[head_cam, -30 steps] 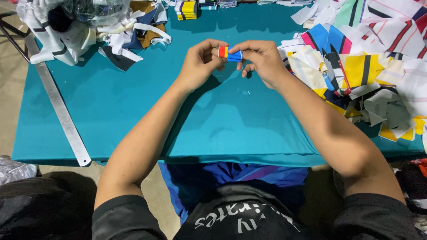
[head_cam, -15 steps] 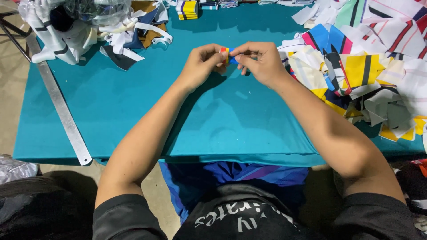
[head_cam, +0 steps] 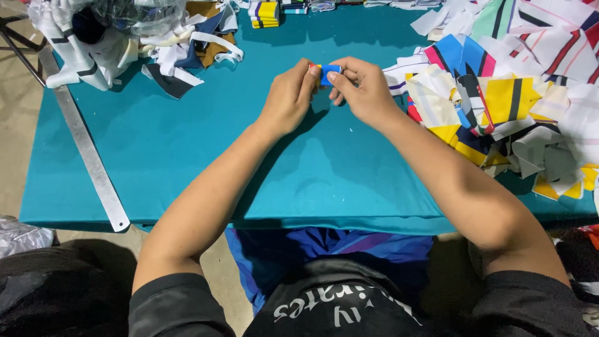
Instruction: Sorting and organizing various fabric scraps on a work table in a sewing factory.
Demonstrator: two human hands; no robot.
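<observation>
my fingertips (head_cam: 332, 76) are pinching a small folded fabric strip (head_cam: 327, 71), blue with red and yellow showing, my left hand (head_cam: 288, 100) and right hand (head_cam: 364, 89) closing on it from either end to keep the fold tight. it is lying lengthwise left to right, hovering above the teal table (head_cam: 187, 156), between the scrap pile (head_cam: 518, 93) and a metal ruler (head_cam: 84, 143).
</observation>
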